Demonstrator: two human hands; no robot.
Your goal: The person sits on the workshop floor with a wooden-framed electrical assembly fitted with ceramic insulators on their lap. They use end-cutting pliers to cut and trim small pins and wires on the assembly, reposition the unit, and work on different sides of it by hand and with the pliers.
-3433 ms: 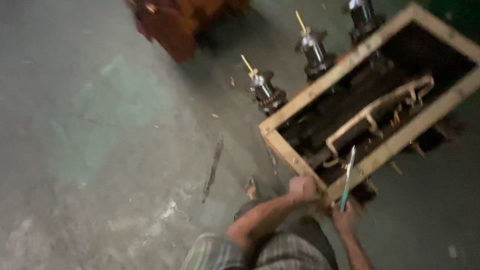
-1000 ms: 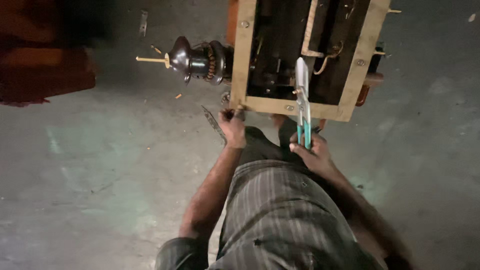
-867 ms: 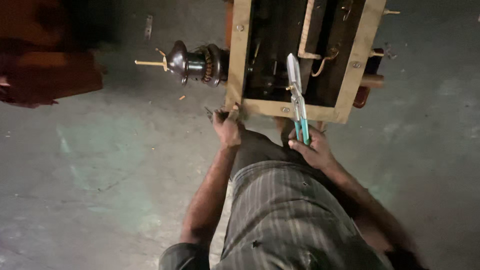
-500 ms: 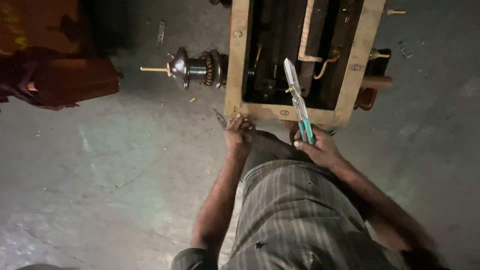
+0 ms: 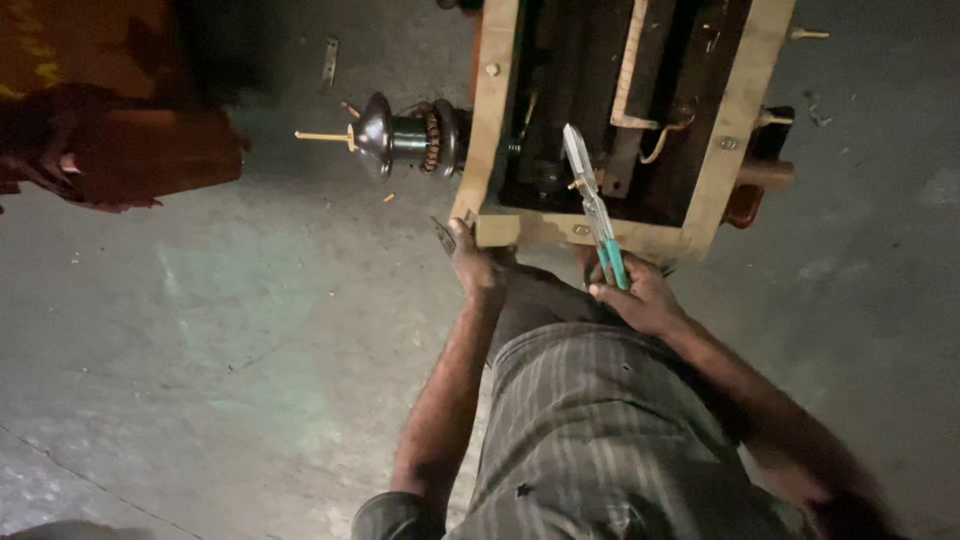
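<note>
At the wooden frame (image 5: 500,228) corner, left hand (image 5: 473,266) fingers grip its edge; right hand (image 5: 640,300) fingers wrap closed around green-handled pliers (image 5: 592,205).

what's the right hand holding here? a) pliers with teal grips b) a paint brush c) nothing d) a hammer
a: the right hand grips the teal handles of the pliers, whose metal nose points into the wooden frame, while the left hand rests at the frame's near corner.
</note>
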